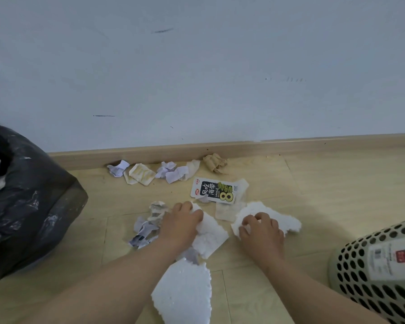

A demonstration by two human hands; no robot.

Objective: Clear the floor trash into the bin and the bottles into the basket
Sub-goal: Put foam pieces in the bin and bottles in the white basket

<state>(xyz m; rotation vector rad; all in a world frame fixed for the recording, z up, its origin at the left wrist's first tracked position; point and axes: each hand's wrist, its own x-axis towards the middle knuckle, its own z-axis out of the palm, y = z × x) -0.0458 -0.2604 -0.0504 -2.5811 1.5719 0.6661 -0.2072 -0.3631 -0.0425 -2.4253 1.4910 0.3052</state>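
We see the floor trash spread across the wooden floor [313,195] in front of the wall, and both hands are down in the middle of it. The left hand [180,226] lies on a white foam sheet [212,235], its fingers curled over the sheet's far edge and gripping it. Just to the right, the right hand [262,230] sits on a white foam chunk [270,212] with its fingers bent and the tips dug into the top, holding it against the floor. A third piece, a ragged foam slab [185,293], lies nearer to us between the two forearms. Touching the left hand's outer side is a heap of torn paper scraps [145,226]. Just beyond the hands lies a flat snack wrapper [214,190], printed black, white and green, with a thin clear wrapper [225,212] between it and the foam. Farther back, a row of crumpled papers [150,173] runs along the baseboard [290,145], ending at a brown paper ball [214,163]. The bin [33,206], lined with a black bag, stands at the left, well apart from the hands. The basket [360,272], pale and full of round holes, stands at the right edge with a label on its side.
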